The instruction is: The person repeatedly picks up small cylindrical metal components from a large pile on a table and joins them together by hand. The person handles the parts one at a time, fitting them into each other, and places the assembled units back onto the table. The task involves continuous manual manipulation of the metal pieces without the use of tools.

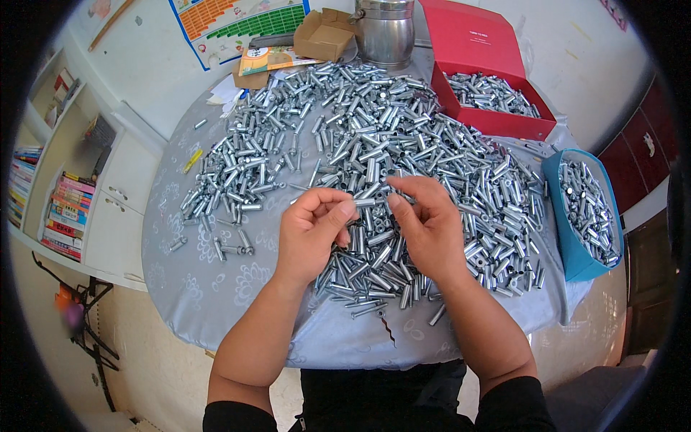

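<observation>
A red box [497, 119] sits at one o'clock on the table [216, 288], its lid [471, 36] standing up behind it, and it holds a layer of small metal sleeves. At three o'clock a blue bin [565, 237] hangs off the table edge, also filled with the same silvery parts. A steel pot [385, 32] stands at twelve o'clock, closed; what is in it cannot be seen. Next to it, at eleven o'clock, lies an open cardboard box [324, 34], with a colourful booklet [270, 59] just below it. On the wall behind, a chart [237, 21] in orange, green and blue hangs at eleven o'clock.

The pile [360, 144] of metal sleeves covers most of the grey patterned cloth, thinning out toward nine o'clock.

At the centre, the left hand [313, 230] and right hand [428, 227] meet over the pile. Both pinch the ends of one sleeve [371, 201], held level between thumb and fingers just above the heap.

At nine o'clock a white shelf [108, 173] holds stacked books [68, 216]. A yellow pen-like thing [192, 160] lies on the cloth at ten o'clock.
</observation>
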{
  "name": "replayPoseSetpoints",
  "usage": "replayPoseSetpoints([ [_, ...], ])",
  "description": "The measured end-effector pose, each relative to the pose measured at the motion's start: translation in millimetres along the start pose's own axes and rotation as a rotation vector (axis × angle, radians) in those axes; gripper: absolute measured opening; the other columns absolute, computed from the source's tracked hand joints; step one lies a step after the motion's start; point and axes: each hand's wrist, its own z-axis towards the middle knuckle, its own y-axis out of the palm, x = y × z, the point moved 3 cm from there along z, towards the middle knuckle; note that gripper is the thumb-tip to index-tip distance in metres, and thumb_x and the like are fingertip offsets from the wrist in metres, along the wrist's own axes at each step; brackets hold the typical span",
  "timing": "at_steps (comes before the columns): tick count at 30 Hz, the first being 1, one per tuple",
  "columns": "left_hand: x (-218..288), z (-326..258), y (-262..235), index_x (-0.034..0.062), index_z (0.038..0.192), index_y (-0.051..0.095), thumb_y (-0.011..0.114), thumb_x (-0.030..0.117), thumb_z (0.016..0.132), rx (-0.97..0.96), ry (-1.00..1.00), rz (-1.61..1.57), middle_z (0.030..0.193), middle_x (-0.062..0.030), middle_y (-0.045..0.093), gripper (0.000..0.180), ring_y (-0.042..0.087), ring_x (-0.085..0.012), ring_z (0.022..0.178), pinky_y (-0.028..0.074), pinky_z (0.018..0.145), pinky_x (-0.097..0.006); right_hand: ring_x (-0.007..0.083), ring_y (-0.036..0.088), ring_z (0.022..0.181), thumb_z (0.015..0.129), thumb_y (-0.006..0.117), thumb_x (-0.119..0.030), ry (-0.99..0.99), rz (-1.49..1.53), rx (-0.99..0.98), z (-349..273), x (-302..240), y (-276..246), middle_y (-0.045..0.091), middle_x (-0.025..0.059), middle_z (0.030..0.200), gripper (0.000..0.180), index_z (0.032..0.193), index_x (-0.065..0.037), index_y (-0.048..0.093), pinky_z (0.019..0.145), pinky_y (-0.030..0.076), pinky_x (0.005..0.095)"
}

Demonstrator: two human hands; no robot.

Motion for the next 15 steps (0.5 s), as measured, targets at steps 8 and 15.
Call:
replayPoseSetpoints([
  [8,-4.3,0.2,-2.2,0.0005,0.101,0.061,0.065,0.005,0.088,-0.071,-0.014,-0.009,0.080,-0.0061,0.067,0.014,0.055,-0.0060,0.056,0.045,0.050,-0.019,0.0101,0.058,0.066,0.091,0.063,-0.014,0.032,0.010,-0.188,-6.3,0.0,10.1,0.068,0.0078,0.083,0.024,0.111,-0.001,0.065,0.061,0.046,0.0246],
  [15,2.0,1.2,-5.6,0.0011,0.095,0.061,0.064,0.007,0.088,0.034,-0.012,-0.013,0.080,-0.0095,0.067,0.010,0.054,-0.0080,0.054,0.045,0.048,-0.020,0.0040,0.051,0.062,0.090,0.065,-0.010,0.229,0.284,-0.106,-2.1,7.3,6.6,0.062,0.0000,0.076,0.015,0.101,0.000,0.065,0.055,0.042,0.0201],
])
